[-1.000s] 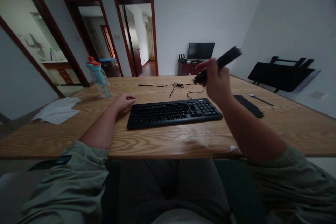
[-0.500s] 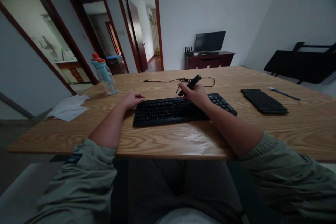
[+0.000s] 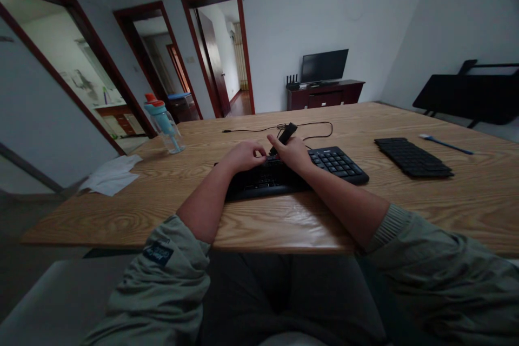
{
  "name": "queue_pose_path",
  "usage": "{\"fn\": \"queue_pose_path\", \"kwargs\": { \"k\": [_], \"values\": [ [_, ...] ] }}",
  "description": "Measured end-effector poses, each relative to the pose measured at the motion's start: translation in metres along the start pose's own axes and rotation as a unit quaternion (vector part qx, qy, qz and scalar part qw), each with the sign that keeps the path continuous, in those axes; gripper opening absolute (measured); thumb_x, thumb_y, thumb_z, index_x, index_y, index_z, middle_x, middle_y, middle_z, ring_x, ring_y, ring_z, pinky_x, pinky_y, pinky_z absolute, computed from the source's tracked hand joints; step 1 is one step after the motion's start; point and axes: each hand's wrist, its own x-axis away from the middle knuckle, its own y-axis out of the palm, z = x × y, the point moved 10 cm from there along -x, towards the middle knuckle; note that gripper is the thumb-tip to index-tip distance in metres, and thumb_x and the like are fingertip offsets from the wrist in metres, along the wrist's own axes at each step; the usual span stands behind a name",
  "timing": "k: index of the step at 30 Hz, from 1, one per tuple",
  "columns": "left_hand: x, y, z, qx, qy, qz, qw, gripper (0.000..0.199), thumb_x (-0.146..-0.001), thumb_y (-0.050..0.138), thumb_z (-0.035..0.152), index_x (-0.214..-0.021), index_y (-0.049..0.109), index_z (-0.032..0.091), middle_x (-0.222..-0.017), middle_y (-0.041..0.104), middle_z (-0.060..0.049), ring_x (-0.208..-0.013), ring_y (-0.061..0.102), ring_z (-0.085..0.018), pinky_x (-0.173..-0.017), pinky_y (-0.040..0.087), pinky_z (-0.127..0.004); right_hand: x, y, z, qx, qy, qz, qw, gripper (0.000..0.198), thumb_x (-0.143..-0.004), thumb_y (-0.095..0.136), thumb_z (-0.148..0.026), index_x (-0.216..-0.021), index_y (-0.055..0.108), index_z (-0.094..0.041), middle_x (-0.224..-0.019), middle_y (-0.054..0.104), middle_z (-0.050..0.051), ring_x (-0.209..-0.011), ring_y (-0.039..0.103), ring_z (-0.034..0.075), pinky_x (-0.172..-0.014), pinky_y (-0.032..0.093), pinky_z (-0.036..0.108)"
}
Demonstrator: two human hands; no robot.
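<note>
The black keyboard (image 3: 338, 165) lies on the wooden table in front of me, its number pad showing at the right. My right hand (image 3: 295, 154) is closed around a thick black stick-shaped tool (image 3: 287, 134), slanted with its lower end at the back rows. I cannot make out the tool's exact kind. My left hand (image 3: 245, 157) reaches over the keyboard's left half, its fingertips bent together close to the tool's lower end. Whatever those fingers pinch is hidden. Both forearms cover parts of the keyboard.
Right of the keyboard lie a black stepped-edge block of what look like keycaps (image 3: 411, 158) and a blue-handled brush (image 3: 448, 144). A cable (image 3: 253, 130) runs behind. To the left are a water bottle (image 3: 165, 125) and white tissues (image 3: 111, 174) on the table (image 3: 194, 221).
My left hand has moved right, from the keyboard's left end to beside the tool. The right hand has shifted slightly down and left with the tool. The keyboard seems slightly turned.
</note>
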Motion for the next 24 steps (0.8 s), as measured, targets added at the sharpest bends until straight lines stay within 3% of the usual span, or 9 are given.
{"fn": "queue_pose_path", "kwargs": {
  "k": [8, 17, 24],
  "values": [
    [0.009, 0.003, -0.022, 0.014, -0.037, -0.016, 0.999, 0.021, -0.082, 0.061, 0.025, -0.095, 0.077, 0.020, -0.092, 0.076, -0.004, -0.083, 0.066, -0.019, -0.078, 0.051, -0.030, 0.004, 0.001, 0.000, -0.024, 0.011, -0.002, 1.000, 0.064, -0.084, 0.050, -0.075, -0.055, 0.060, -0.019, -0.054, 0.063, 0.007, -0.056, 0.063, 0.020, -0.057, 0.043, 0.028],
    [0.011, 0.003, -0.018, 0.031, -0.048, -0.021, 0.998, 0.018, -0.083, 0.059, 0.021, -0.092, 0.074, 0.018, -0.089, 0.075, -0.004, -0.080, 0.066, -0.018, -0.076, 0.050, -0.029, 0.003, 0.007, 0.005, -0.070, 0.018, -0.009, 0.997, 0.065, -0.081, 0.050, -0.078, -0.060, 0.062, -0.018, -0.055, 0.065, 0.006, -0.049, 0.061, 0.017, -0.051, 0.041, 0.028],
    [0.012, -0.003, -0.014, 0.033, -0.024, 0.015, 0.999, 0.014, -0.079, 0.058, 0.016, -0.088, 0.069, 0.017, -0.085, 0.071, -0.004, -0.076, 0.062, -0.016, -0.071, 0.049, -0.028, 0.001, 0.010, 0.009, -0.092, 0.023, -0.013, 0.995, 0.066, -0.081, 0.051, -0.079, -0.063, 0.064, -0.017, -0.060, 0.068, 0.009, -0.050, 0.063, 0.018, -0.049, 0.043, 0.027]
  ]
}}
